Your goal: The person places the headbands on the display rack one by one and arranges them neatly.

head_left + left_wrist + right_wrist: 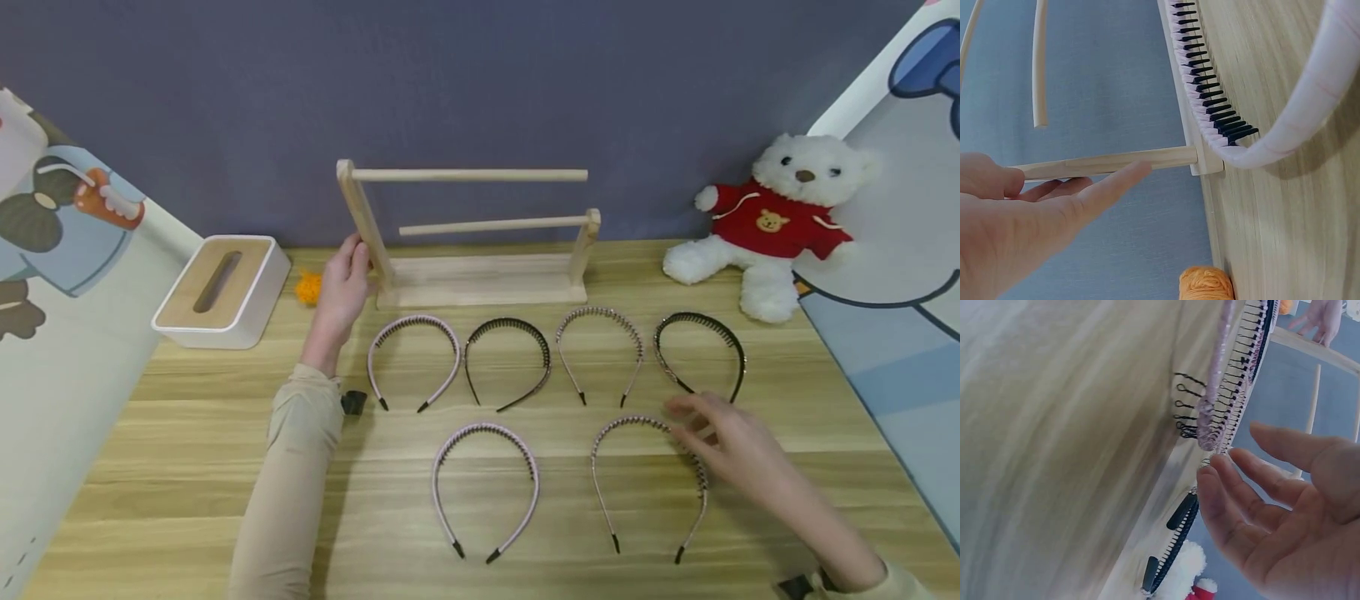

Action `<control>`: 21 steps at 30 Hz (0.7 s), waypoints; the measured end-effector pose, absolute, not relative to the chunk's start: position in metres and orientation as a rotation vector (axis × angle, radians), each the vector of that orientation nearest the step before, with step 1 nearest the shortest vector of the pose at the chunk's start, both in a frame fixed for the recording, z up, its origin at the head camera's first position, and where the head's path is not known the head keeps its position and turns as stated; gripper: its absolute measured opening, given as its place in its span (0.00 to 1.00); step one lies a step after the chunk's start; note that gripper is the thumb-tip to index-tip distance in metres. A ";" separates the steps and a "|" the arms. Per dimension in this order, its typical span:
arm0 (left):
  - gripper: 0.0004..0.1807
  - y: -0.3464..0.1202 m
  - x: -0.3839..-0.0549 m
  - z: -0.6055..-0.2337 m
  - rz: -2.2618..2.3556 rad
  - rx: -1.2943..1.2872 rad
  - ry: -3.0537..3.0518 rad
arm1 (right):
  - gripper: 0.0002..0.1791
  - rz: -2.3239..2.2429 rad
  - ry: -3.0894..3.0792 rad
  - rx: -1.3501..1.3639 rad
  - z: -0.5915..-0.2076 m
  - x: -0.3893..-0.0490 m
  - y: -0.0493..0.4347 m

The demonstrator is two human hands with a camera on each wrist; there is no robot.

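Observation:
My left hand (347, 279) holds the left upright of a wooden rack (480, 279) that has two horizontal dowels. In the left wrist view, thumb and fingers lie on opposite sides of that upright, the index finger stretched along it. My right hand (723, 446), fingers loosely bent and apart, hovers by the upper right curve of a beaded pinkish headband (637, 419). Its fingertips come right up to the band in the right wrist view. Left of it lies a pale pink headband (486, 427). Several more headbands, among them a black toothed one (517, 322), form a row before the rack.
A white tissue box (258, 312) with a wooden lid stands at the left, an orange yarn ball (307, 288) beside my left hand. At the back right sits a white teddy bear (780, 225) in a red sweater. A dark blue-grey wall panel (480, 83) rises behind the rack.

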State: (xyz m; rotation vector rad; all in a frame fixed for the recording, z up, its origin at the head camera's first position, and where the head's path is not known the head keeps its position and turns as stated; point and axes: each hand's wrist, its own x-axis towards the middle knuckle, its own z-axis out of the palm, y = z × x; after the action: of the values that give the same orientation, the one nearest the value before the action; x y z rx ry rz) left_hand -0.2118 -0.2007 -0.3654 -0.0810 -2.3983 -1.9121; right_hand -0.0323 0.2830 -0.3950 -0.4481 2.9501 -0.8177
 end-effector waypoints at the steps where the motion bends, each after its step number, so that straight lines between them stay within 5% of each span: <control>1: 0.29 -0.201 -0.212 -0.366 -1.911 -0.079 -2.399 | 0.18 -0.814 2.934 -0.437 -0.395 -0.032 0.284; 21: 0.29 -0.203 -0.214 -0.367 -1.989 -0.096 -2.353 | 0.18 -0.690 2.908 -0.469 -0.409 -0.033 0.290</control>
State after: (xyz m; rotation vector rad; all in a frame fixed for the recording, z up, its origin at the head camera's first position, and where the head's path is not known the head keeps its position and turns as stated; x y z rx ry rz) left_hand -0.2141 -0.2026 -0.3671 -0.0960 -2.3530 -1.9888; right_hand -0.0330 0.2901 -0.4087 -0.4691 2.9080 -0.6899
